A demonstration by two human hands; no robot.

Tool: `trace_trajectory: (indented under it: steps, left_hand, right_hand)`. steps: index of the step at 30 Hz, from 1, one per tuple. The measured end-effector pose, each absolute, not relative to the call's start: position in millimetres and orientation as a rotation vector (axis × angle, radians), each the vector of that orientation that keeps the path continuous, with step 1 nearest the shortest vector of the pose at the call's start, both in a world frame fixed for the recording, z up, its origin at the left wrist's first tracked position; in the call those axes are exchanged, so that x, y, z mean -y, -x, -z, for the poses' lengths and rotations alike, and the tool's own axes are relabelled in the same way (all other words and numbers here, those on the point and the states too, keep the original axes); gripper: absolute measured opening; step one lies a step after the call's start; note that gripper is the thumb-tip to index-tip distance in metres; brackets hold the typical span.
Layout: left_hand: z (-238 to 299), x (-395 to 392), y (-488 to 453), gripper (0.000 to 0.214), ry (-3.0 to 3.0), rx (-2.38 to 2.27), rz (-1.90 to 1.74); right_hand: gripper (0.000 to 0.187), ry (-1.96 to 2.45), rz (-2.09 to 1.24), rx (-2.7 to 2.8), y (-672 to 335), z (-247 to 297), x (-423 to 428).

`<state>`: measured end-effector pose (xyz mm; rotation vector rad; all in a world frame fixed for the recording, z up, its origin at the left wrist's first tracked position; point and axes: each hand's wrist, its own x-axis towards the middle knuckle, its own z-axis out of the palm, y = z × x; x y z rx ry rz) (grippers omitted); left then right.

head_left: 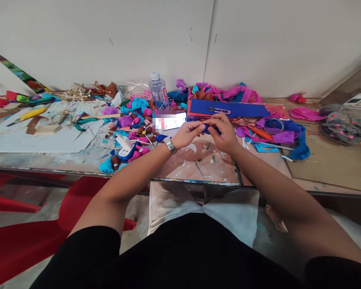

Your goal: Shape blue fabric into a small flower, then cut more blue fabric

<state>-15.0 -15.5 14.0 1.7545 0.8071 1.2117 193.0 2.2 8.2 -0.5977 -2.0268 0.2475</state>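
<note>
My left hand [187,135], with a metal watch on its wrist, pinches one side of a small dark blue piece [208,129], which looks like crumpled paper or cloth. On the other side, the fingers of my right hand [224,133] are closed on the same piece. Much of it is hidden by my fingers. Just beyond my hands lies a stack of blue sheets [237,109] with pink-handled thread snips [219,110] on top. A lit phone [175,121] rests near my left hand.
A water bottle [158,91] stands at the back. Crumpled coloured paper covers the middle. At left are a yellow utility knife [32,114] and a white board [63,138]. A power adapter [126,151] sits near the front edge. A tape roll [273,126] lies at right. Red chairs [48,224] stand below left.
</note>
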Motion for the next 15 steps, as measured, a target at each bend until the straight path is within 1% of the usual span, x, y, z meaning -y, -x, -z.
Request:
trace_trajectory:
  steps: [3,7,10,15]
  left_hand:
    - [-10.7,13.8,13.5,0.067,-1.689,-0.814,-1.214]
    - [-6.9,9.7,15.7,0.064,-1.557,-0.828,-1.329]
    - [-6.9,7.9,19.1,0.061,-1.577,-0.868,-1.392]
    - [-8.4,8.7,18.4,0.057,-1.648,-0.861,-1.366]
  right_hand:
    - [0.037,0.598,-0.281,2.012,-191.7,-7.4,-0.9]
    - [0.038,0.655,-0.293,1.972,-192.4,-8.3,-0.8]
    - [0.038,0.660,-0.279,1.972,-193.4,-8.9,-2.2]
    - [0.038,0.652,-0.282,1.985,-193.6,-7.4,-3.6]
